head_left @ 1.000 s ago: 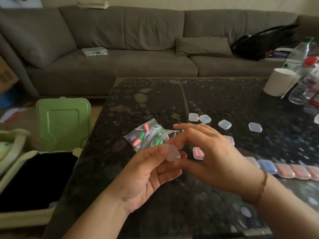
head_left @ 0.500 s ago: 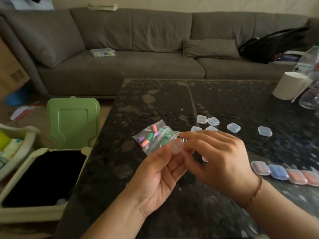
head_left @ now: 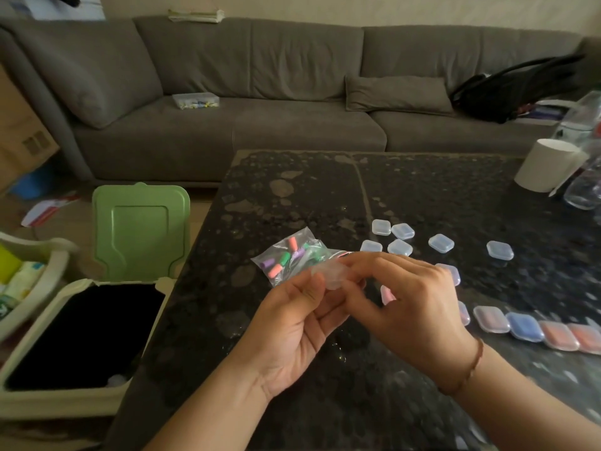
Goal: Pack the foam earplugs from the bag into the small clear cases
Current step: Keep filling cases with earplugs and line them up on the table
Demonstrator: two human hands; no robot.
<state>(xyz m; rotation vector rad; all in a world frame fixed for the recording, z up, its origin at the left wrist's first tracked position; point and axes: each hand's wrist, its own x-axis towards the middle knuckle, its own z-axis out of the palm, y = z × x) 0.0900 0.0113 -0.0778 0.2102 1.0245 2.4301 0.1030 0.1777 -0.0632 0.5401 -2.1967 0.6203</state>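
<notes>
A small clear case [head_left: 331,274] is held above the dark table [head_left: 292,203] between both hands. My left hand [head_left: 292,323] pinches it from below with thumb and fingers. From the right, my right hand [head_left: 409,301] grips its other side with curled fingertips. Just behind them lies the clear bag [head_left: 289,258] with pink, green and purple foam earplugs inside. Several empty clear cases [head_left: 403,231] lie on the table beyond my right hand. A row of filled cases [head_left: 523,325] with blue and pink earplugs runs along the right.
A white paper cup [head_left: 546,169] and clear plastic bottles [head_left: 585,187] stand at the table's far right. An open bin with a green lid [head_left: 140,232] sits on the floor left of the table. A grey sofa [head_left: 292,92] runs along the back.
Both hands with the clear case have risen slightly toward the bag, and my right fingertips have closed onto the case. The camera view has shifted a little to the left.
</notes>
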